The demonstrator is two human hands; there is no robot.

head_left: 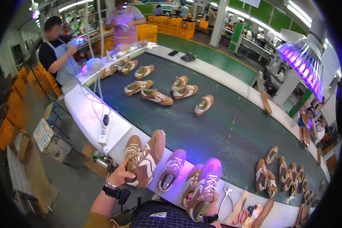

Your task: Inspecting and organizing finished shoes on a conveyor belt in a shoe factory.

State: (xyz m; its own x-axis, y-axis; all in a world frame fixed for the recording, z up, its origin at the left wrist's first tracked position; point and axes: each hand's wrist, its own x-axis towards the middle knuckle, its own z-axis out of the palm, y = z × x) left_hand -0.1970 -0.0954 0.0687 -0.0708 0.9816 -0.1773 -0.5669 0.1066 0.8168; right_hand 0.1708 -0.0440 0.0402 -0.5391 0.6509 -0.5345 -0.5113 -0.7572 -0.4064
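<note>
The left hand (122, 175) holds a brown shoe (147, 159) at the near edge of the table (87, 114), fingers wrapped around the heel end. Its long axis runs from lower left to upper right, toe raised and pointing away from the person, laces and white side stripe facing the camera. A second brown shoe (132, 146) stands just behind it, touching it, toe also pointing away.

The right hand (201, 197) grips another shoe (205, 186), fingers curled around its lower part near the heel opening. This shoe lies almost along the person's line of sight, heel toward the body and toe pointing up and away, tinted purple by the lamp (304, 60) overhead. A fourth shoe (192, 182) leans against its left side, and a fifth (171, 169) lies between the two hands with its toe pointing up and to the right. That makes five shoes close to the hands, two of them held.

On the dark green belt (231, 129) farther off lie about ten more shoes in loose pairs, and a tight cluster of roughly eight sits at the right. Red-handled scissors (240, 216) and one pair of metal pliers (226, 195) lie on the white edge beside the right hand. Two people stand at the far end of the table.
</note>
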